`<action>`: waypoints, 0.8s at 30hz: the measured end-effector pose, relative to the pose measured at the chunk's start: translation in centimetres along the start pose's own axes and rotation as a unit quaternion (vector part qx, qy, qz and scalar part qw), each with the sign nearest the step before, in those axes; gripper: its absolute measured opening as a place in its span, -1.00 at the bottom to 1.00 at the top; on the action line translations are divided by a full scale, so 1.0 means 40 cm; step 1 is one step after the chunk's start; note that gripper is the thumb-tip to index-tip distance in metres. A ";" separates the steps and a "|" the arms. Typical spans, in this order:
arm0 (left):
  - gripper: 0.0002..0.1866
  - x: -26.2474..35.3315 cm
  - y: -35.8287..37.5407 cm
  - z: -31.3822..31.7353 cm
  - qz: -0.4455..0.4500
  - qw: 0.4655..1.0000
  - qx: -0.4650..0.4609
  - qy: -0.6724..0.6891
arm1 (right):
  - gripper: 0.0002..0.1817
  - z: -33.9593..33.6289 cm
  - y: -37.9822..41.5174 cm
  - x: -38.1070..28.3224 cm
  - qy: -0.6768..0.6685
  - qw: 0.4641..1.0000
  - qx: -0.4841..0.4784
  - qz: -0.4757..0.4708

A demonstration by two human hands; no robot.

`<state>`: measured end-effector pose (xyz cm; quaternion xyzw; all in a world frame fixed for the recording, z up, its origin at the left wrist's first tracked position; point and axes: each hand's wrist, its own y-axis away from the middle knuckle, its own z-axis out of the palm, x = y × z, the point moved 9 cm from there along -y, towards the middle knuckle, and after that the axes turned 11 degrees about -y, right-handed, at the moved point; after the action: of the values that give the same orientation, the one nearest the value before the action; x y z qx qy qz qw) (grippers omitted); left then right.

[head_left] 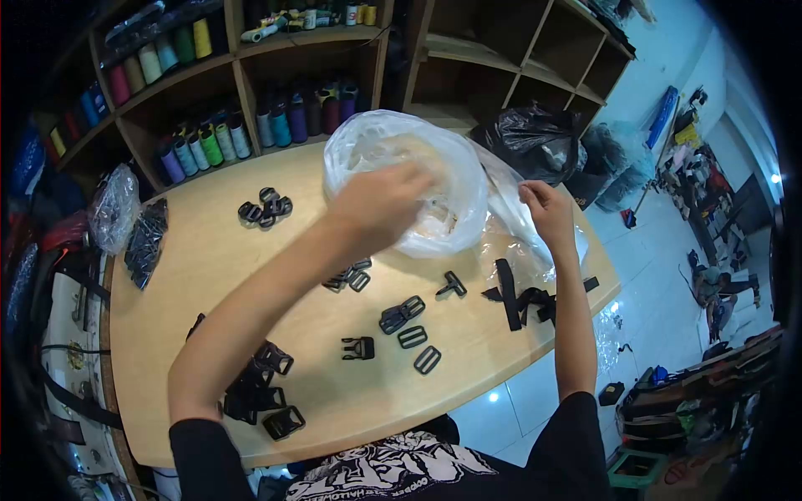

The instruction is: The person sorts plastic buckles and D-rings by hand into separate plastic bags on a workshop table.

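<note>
My left hand (386, 203), smeared by motion, is over the mouth of a white translucent plastic bag (355, 138); its fingers are too blurred to read. My right hand (549, 215) is closed at the edge of a clear plastic bag (505, 196) that lies against the white one. Below the bags on the table are a black swivel hook (452, 285), black strap pieces (508, 294), a side-release buckle (358, 348) and black strap sliders (427, 360). A joined pair of buckle parts (403, 315) lies beside the sliders.
Small black rings (266, 208) sit in a cluster at the table's (192, 259) back left. More black buckles (261, 388) lie under my left forearm. Shelves with thread spools (221, 140) stand behind, and a black garbage bag (535, 138) is at the back right.
</note>
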<state>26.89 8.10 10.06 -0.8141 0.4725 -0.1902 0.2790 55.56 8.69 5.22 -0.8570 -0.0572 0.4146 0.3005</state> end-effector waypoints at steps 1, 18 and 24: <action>-0.52 0.034 -0.067 0.042 -0.006 1.000 -0.006 0.025 | -0.83 -0.014 -0.006 -0.019 0.003 1.000 0.005 -0.002; -0.91 0.049 -0.463 0.046 0.077 0.971 0.211 -0.077 | -0.68 -0.020 0.097 0.173 0.124 0.990 -0.054 0.032; -0.85 -0.031 -0.441 -0.163 0.044 0.952 0.302 -0.021 | -0.71 -0.129 0.025 0.076 -0.151 0.985 0.081 0.032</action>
<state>34.26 14.39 26.22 -0.6744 0.4222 -0.2946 0.5293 61.23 6.53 5.05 -0.7591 -0.0410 0.5515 0.3435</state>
